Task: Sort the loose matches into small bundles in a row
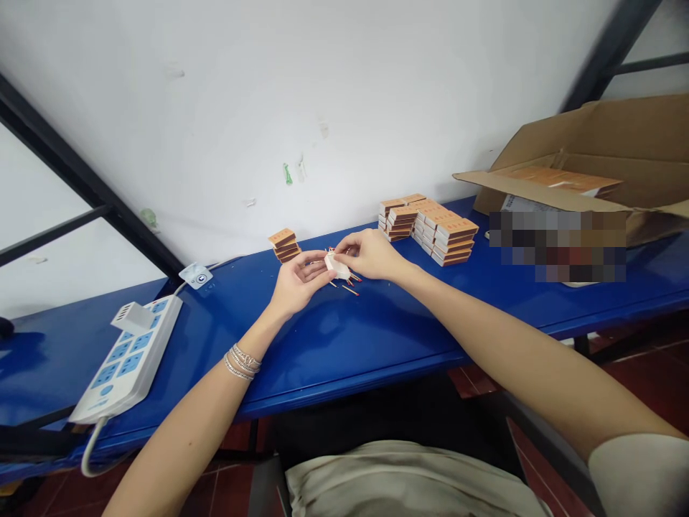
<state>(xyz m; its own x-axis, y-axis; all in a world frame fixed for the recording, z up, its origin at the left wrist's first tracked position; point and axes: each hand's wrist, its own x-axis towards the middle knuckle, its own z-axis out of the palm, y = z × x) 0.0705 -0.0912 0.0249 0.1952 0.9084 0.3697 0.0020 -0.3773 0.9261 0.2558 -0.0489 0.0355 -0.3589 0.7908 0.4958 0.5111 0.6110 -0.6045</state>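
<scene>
Between my two hands is a small white matchbox tray (336,267), tilted and a little right of the middle of the bench, just above its surface. A few red-tipped matches (350,289) poke out from under it, and others lie loose on the bench close by. My right hand (369,255) pinches the tray from above and the far side, its fingers closed narrow around it. My left hand (299,281) lies palm up, fingers together and curved, with the tips against the tray's left end; I can't tell whether they're gripping it. Three silver bracelets (242,362) circle my left wrist.

Just left of my hands sits a short stack of orange-and-white matchboxes (283,245). Further right, more matchboxes stand in larger stacks (433,230) against the white wall (269,108). Beyond those, at the right end, an open cardboard carton (603,154) holds more orange boxes (560,179), and a blurred patch hides part of what's in front of it.

The blue bench (377,337) runs on to my left, where a white power strip (126,359) with blue sockets lies at its near edge, a white plug (133,317) in one socket. A beige cloth (403,481) covers my lap.
</scene>
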